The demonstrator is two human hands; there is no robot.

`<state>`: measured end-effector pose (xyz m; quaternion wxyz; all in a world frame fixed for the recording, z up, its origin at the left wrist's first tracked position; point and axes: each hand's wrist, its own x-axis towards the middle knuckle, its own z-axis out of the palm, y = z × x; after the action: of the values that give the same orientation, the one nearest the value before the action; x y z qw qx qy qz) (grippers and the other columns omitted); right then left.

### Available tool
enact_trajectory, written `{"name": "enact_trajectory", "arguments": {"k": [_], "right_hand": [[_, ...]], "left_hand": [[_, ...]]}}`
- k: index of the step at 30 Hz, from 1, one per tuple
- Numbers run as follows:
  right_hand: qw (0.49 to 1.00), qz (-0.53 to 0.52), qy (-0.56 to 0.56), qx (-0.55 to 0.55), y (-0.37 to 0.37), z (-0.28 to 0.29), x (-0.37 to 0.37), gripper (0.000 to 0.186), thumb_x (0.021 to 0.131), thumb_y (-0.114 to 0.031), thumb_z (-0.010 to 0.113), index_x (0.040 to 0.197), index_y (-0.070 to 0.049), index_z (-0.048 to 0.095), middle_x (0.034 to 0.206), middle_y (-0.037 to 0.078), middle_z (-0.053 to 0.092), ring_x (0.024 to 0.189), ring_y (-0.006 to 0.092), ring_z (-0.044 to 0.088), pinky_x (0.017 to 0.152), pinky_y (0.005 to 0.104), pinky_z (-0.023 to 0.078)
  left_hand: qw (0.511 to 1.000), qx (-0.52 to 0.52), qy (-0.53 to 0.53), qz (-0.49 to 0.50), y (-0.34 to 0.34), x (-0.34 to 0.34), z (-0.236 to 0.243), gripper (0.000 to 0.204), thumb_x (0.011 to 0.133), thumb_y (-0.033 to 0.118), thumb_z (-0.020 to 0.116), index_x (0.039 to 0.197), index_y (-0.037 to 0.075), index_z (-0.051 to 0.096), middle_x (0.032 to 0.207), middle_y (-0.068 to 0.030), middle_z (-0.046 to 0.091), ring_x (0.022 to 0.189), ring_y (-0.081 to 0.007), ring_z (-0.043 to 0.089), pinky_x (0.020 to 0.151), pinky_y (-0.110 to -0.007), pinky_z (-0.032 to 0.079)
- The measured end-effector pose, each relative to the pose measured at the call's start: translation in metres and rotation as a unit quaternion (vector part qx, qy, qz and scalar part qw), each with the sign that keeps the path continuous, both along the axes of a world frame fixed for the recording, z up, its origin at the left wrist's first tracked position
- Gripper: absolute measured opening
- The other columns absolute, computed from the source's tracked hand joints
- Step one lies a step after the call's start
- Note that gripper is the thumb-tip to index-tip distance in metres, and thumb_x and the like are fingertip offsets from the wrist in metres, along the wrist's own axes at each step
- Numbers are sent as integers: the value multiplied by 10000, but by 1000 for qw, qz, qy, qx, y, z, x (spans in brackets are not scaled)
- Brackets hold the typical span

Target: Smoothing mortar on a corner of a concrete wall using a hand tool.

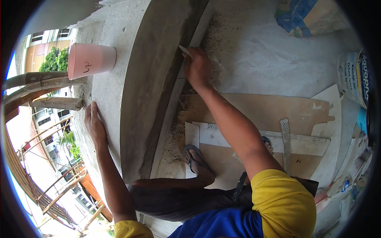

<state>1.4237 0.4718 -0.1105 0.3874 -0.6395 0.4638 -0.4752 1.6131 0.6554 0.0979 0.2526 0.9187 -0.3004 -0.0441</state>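
My left hand (95, 126) lies with its fingers stretched out along the top of a grey concrete wall (104, 95), holding nothing. Close to its fingertips a pink plastic cup (89, 60) stands on the same ledge. My right hand (197, 68) is closed round a slim pale tool (184, 50). Only one light end sticks out past the fingers, so its kind is hidden. This hand is at the foot of the wall's inner face, beside a darker, damp-looking band (168, 93).
Flattened cardboard (254, 105) covers the floor by my feet, with a long flat strip (285, 139) on it. A white bucket (349, 75) and a blue and tan sack (307, 20) stand to the right. Beyond the ledge, wooden poles (59, 104) jut over a drop.
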Motion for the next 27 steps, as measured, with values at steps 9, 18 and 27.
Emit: {"name": "enact_trajectory", "arguments": {"k": [9, 18, 27], "right_hand": [[995, 89, 36, -20, 79, 0, -4, 190, 755, 12, 627, 936, -46, 621, 834, 141, 589, 790, 364, 596, 662, 451, 468], [998, 56, 37, 12, 78, 15, 6, 156, 776, 9, 626, 926, -23, 600, 857, 160, 574, 818, 402, 582, 653, 468, 463], [1000, 1, -22, 2, 47, 3, 1, 190, 828, -45, 627, 997, -30, 539, 881, 150, 563, 807, 391, 587, 686, 470, 467]], "left_hand": [[1000, -4, -7, 20, 4, 5, 2, 519, 980, 400, 473, 1177, -64, 597, 1060, -182, 643, 989, -239, 565, 919, -341, 405], [1000, -6, -22, 12, 4, 4, 2, 477, 979, 379, 489, 1162, -43, 616, 1049, -169, 648, 980, -231, 567, 918, -342, 405], [999, -29, -24, 1, 14, 7, 2, 441, 977, 350, 508, 1123, -48, 629, 1002, -146, 651, 942, -206, 562, 888, -324, 412]]}}
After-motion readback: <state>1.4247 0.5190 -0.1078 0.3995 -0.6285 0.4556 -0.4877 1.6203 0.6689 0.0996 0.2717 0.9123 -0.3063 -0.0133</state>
